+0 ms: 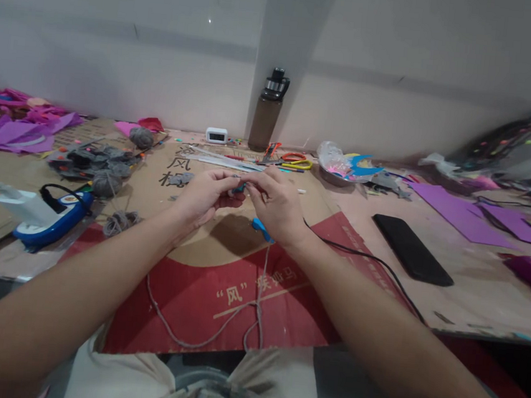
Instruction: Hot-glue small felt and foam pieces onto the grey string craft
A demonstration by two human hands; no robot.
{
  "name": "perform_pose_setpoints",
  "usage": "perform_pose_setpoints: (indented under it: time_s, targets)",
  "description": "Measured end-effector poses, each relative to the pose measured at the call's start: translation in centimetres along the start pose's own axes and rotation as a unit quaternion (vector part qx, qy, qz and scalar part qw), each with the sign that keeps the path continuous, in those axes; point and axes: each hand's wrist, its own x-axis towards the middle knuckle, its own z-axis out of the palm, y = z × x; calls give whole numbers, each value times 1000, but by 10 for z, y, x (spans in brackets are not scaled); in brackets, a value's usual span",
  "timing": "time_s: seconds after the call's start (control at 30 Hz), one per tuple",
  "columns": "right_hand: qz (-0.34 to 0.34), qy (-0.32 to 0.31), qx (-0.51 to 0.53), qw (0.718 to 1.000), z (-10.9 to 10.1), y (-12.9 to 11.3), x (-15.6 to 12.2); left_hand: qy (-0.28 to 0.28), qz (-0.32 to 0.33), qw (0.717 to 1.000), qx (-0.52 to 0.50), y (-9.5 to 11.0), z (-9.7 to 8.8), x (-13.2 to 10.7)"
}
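My left hand point(204, 196) and my right hand point(276, 206) meet above a flattened red and tan cardboard sheet point(218, 301). Both pinch a small blue-grey piece point(239, 188) between their fingertips. My right hand also grips a blue tool point(261, 228) whose black cable point(363, 258) trails to the right. A grey yarn strand point(216, 325) hangs from the hands and loops over the cardboard towards me.
Blue power strip with white adapter point(45, 218) at left, grey yarn balls point(107, 184) and purple scraps point(13, 131) behind it. Black phone point(411, 249) at right, purple sheets point(456, 211) beyond. Dark bottle point(267, 110), white clock point(216, 135), scissors point(292, 160) and steel bowl point(338, 171) near the wall.
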Motion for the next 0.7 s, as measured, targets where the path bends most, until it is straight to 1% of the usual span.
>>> perform_pose_setpoints:
  time_s: [0.17, 0.33, 0.43, 0.53, 0.7]
  targets:
    - [50, 11, 27, 998, -1, 1, 1, -25, -5, 1000, -9, 2, 0, 0]
    - [25, -2, 7, 1000, -2, 3, 1, -26, 6, 999, 24, 2, 0, -2]
    - [32, -17, 2, 999, -3, 2, 2, -23, 25, 998, 58, 1, 1, -2]
    - [64, -19, 20, 998, -4, -1, 4, -23, 36, 996, 74, 0, 1, -1]
    - [151, 0, 93, 984, -1, -4, 5, -23, 46, 996, 78, -3, 1, 0]
